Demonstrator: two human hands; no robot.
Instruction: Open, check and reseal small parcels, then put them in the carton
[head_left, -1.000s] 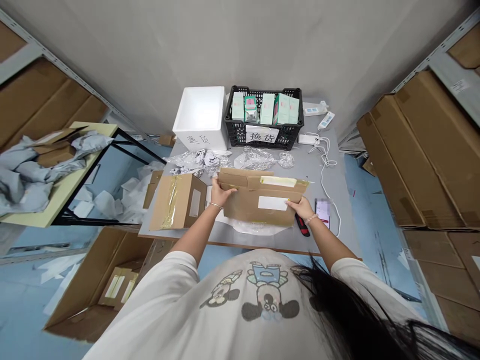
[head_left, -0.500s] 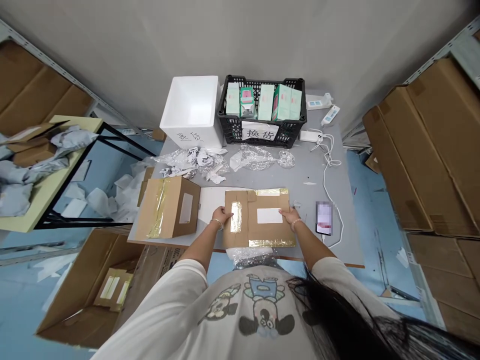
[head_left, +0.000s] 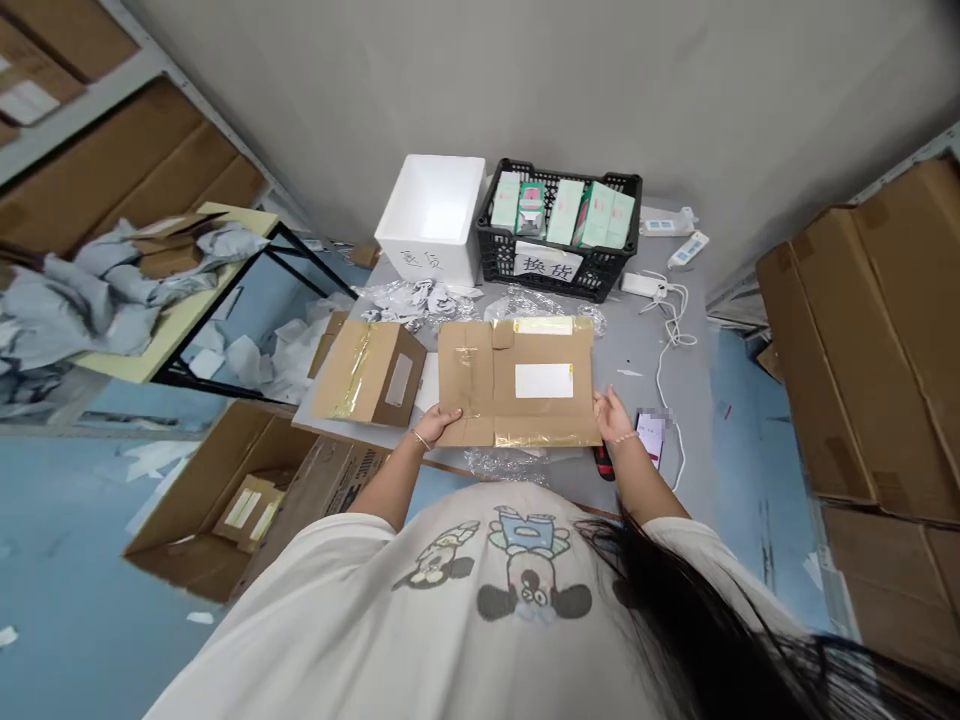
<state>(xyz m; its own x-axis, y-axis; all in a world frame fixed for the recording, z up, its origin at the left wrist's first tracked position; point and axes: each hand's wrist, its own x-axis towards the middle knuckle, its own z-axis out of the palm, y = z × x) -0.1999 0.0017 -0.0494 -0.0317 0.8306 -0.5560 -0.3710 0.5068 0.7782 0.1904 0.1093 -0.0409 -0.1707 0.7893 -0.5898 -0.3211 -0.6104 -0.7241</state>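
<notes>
We are looking at a parcel-handling room, much like a corner of a warehouse. Large cardboard cartons [head_left: 817,360] stand along the right side, and brown boxes [head_left: 142,165] sit on the metal rack [head_left: 90,115] at far left. On the worktop [head_left: 622,325] we see a taped carton [head_left: 375,372], a black crate [head_left: 592,280] of pale-green boxes [head_left: 564,212] and crumpled plastic wrap [head_left: 412,300]; grey mailing bags [head_left: 97,295] (a whole heap) lie on the yellow table [head_left: 127,367] at left.

Cardboard [head_left: 504,385] partly hides the left grip [head_left: 437,426]; the phone screen [head_left: 649,437] is blurred.
</notes>
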